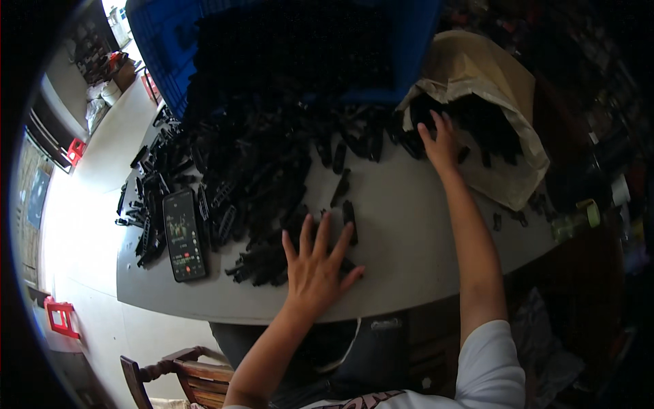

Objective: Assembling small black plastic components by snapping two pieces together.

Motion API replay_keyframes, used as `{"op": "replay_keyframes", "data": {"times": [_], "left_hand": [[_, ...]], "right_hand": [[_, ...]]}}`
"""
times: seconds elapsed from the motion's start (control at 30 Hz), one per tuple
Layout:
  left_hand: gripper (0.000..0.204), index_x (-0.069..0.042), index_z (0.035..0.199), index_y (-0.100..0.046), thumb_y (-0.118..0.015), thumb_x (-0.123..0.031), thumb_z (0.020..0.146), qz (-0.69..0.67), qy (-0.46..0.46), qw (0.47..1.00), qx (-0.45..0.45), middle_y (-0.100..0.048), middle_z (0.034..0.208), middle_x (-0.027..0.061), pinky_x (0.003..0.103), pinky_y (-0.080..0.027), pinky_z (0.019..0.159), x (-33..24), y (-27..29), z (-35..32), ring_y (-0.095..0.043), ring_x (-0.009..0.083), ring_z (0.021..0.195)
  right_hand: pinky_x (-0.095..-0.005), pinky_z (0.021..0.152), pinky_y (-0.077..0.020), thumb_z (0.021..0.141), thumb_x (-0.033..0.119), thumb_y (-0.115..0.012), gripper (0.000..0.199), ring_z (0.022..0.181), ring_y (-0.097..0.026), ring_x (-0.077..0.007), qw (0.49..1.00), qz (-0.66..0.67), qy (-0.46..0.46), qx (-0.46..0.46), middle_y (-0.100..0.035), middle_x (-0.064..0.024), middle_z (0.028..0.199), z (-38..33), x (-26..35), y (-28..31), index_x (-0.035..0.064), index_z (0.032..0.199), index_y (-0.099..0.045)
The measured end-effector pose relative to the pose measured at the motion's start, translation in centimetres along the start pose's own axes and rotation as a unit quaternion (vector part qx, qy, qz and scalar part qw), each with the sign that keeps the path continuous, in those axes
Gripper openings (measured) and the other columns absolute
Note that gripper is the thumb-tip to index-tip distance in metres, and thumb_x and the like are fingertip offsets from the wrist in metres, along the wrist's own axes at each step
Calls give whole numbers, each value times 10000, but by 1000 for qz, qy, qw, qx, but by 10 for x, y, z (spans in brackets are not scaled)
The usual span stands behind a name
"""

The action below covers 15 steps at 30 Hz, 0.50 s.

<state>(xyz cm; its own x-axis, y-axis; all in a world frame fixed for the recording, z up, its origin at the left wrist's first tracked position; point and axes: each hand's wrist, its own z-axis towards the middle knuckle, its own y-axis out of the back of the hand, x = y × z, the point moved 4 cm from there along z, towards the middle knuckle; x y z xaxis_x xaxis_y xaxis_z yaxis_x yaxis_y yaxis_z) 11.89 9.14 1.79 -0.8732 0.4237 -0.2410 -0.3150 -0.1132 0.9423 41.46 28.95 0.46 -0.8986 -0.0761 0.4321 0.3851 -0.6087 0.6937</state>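
My left hand lies with fingers spread over the near edge of a heap of small black plastic parts, some of them under and beside its fingertips. A lone black part rests by its forefinger. My right hand reaches to the mouth of a tan sack, its fingers apart and nothing visible in them. Dark pieces fill the sack's opening; they are too dim to tell apart. Both hands are over the grey table.
A blue crate tipped toward me spills black parts onto the table. A lit phone lies left of my left hand. Small bits sit below the sack. A wooden chair and a red stool stand at the lower left.
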Motion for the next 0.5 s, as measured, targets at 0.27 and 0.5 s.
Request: {"op": "replay_keyframes", "data": {"times": [0.27,0.5], "left_hand": [[662,-212,1342,-395,-590,-465,762,-6,21,998,52,-389,1339,128,639,-190,980,3,-1,4,-307,364,1263],[621,-272,1325,-420,-597,-446,756,-17,24,998,59,-415,1305,126,654,-193,960,2,-3,9,-310,363,1259]], "right_hand": [[-377,1023,-297,763,633,-534,751,1216,-399,-340,987,-69,-71,129,-469,-191,1284,79,-46,-51,86,1275,-479],[-355,1023,-296,724,556,-649,768,1251,-375,-284,971,175,-70,145,-399,-153,1354,81,-52,-53,25,1254,-486]]}}
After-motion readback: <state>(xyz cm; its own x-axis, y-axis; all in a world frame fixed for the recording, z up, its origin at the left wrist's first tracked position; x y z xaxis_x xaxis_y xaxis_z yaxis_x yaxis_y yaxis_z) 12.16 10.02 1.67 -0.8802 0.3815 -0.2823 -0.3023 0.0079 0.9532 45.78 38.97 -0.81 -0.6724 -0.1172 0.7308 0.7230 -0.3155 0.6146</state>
